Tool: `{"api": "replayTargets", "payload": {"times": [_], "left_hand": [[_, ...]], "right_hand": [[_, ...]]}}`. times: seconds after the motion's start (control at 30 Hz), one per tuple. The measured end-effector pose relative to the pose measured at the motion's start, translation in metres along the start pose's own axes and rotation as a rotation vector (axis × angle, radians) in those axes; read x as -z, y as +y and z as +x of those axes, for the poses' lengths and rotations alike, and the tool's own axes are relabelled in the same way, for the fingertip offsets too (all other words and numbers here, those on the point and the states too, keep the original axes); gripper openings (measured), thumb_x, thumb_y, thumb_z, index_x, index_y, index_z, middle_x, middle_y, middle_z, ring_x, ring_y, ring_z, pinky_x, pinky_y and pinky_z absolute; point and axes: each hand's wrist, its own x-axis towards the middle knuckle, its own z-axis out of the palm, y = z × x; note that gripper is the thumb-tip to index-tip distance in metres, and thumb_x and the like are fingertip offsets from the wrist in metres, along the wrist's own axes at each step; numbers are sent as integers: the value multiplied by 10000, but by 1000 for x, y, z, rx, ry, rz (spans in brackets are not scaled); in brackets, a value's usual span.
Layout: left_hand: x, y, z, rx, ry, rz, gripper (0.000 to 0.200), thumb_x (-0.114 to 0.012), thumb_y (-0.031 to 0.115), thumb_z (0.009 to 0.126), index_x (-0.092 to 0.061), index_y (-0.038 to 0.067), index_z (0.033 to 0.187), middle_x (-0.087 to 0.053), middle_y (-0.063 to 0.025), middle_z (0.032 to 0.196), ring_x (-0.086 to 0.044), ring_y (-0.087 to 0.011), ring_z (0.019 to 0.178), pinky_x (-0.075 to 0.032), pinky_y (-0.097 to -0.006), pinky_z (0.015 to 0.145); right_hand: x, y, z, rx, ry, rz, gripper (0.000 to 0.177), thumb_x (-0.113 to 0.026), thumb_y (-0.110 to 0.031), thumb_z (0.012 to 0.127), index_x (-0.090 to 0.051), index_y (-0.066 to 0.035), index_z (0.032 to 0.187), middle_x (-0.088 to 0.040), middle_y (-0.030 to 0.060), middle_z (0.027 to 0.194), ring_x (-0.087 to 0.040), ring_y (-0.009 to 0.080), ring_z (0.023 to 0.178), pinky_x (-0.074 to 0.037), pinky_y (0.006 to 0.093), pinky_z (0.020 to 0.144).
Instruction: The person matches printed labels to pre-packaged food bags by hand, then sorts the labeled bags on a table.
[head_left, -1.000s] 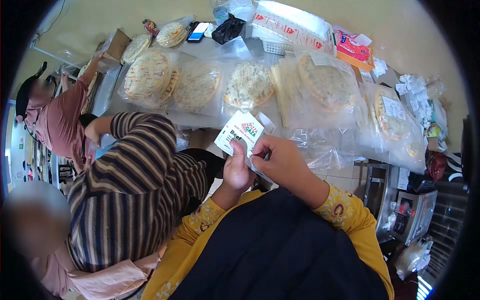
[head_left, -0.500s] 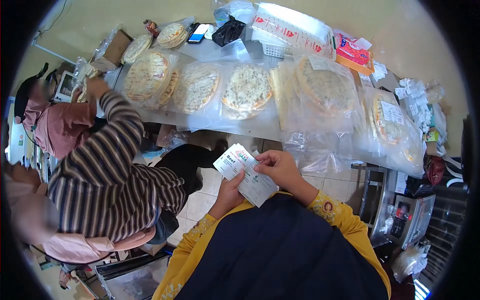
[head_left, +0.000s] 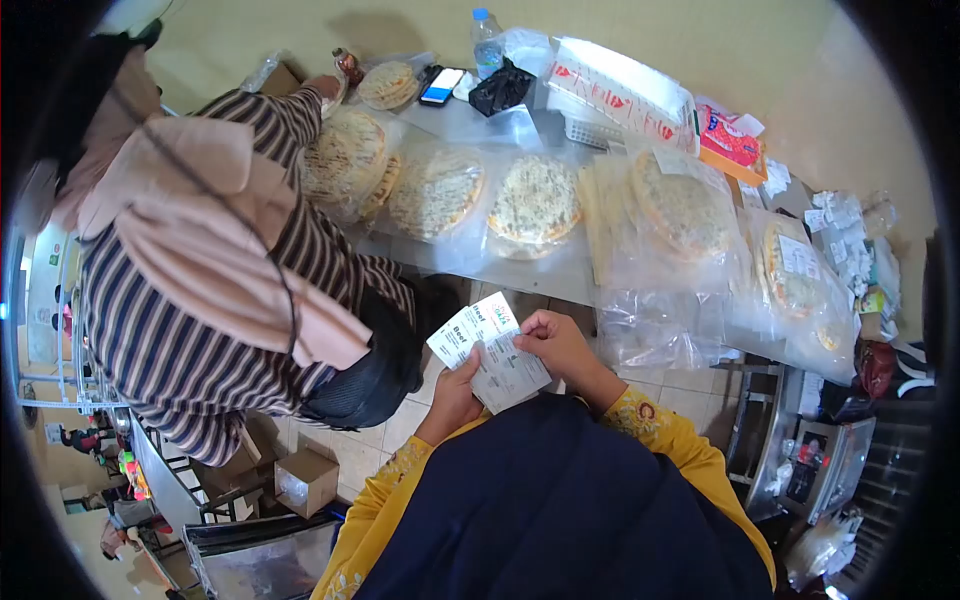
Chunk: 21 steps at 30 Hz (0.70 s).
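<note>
We find the left hand (head_left: 455, 400) clamped on the printed labels (head_left: 508, 373), the right hand (head_left: 560, 346) pinching their edge; we advise holding them flat, uncreased.

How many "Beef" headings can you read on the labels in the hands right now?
2: the lower heading, nearer the left hand, and the upper heading, just beyond it. More may be hidden where the labels overlap.

Mixes smooth, matt paper in the labels (head_left: 512, 374) with glossy, creased clear plastic in the bags (head_left: 658, 330). Adds crinkled, shiny plastic in the sack (head_left: 501, 88), rough-surfaced pizzas (head_left: 535, 196), dull cardboard in the carton (head_left: 308, 482), matt, embroidered cloth in the sleeves (head_left: 650, 424).
</note>
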Motion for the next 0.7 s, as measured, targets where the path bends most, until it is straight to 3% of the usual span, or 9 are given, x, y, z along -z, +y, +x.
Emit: {"api": "replayTargets", "payload": {"times": [0.1,0.27,0.43,0.5,0.7], "left_hand": [[12,8,2,-65,-23,-3,343,-469,174,918,-437,32,1228,-522,-112,1187,-508,-274,1094,-388,-444,943],[21,16,1,-88,48,13,351,-483,178,912,-439,35,1230,-507,-109,1210,-487,-278,1120,-368,-456,959],[18,16,5,-84,143,-7,363,-498,200,906,-443,36,1226,-509,-104,1206,-493,-274,1111,-366,-447,961],[9,18,7,-146,171,-24,319,-502,154,897,-483,28,1190,-557,-97,1127,-530,-256,1036,-399,-429,918],[3,24,11,-159,244,24,379,-517,226,894,-461,30,1214,-527,-98,1165,-501,-265,1066,-385,-440,920]], "right_hand": [[7,6,21,-41,116,274,120,-634,-10,775,-546,-26,855,-610,52,764,-572,99,665,-461,229,612],[29,-9,59,50,352,333,128,-626,-12,778,-545,-11,877,-599,56,779,-575,117,669,-471,244,626],[57,-38,131,141,536,33,159,-664,-34,744,-565,-5,865,-605,57,773,-575,122,670,-463,245,601],[68,-39,172,131,574,-90,174,-677,-41,733,-573,-2,867,-610,58,771,-576,122,661,-460,248,582],[78,-36,239,143,381,47,159,-689,-49,724,-585,-4,835,-615,64,751,-572,116,598,-452,255,513]]}}
